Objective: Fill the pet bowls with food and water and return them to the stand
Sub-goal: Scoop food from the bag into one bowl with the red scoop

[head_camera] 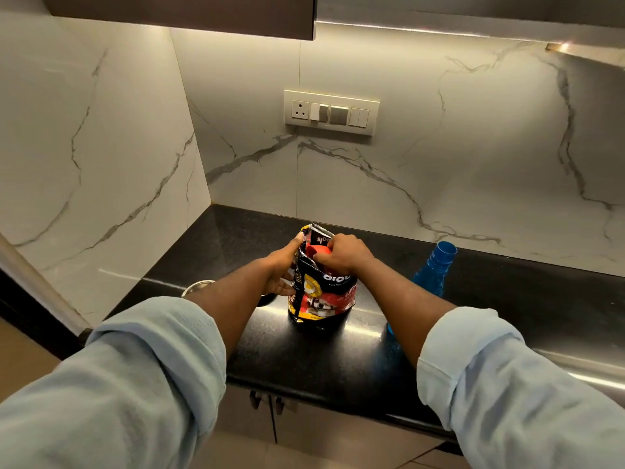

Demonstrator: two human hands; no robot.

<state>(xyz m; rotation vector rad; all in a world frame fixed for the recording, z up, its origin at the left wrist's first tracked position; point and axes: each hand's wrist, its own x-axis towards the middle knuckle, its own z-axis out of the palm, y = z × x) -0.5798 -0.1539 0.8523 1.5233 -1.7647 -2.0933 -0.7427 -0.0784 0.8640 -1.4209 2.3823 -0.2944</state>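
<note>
Counter (338,360): black stone, running into the back left corner under marble walls.

Bottle (433,269): blue, uncapped, standing near the back edge, just right of the bag, partly hidden by the right forearm.

Bag (321,296): pet food, standing upright mid-counter, mouth being held open.

Left hand (280,269): steadying the bag's left side, fingers pressing the wall, thumb at the rim.

Right hand (345,253): reaching into the mouth, fingers closing on a red scoop (319,249).

Bowl (198,286): steel, only its rim showing behind the left forearm, toward the left edge.

Risk: the soft bag is likely tipping or folding if the scoop drags on its wall, scattering kibble; the right forearm is passing close enough to topple the open bottle.
</note>
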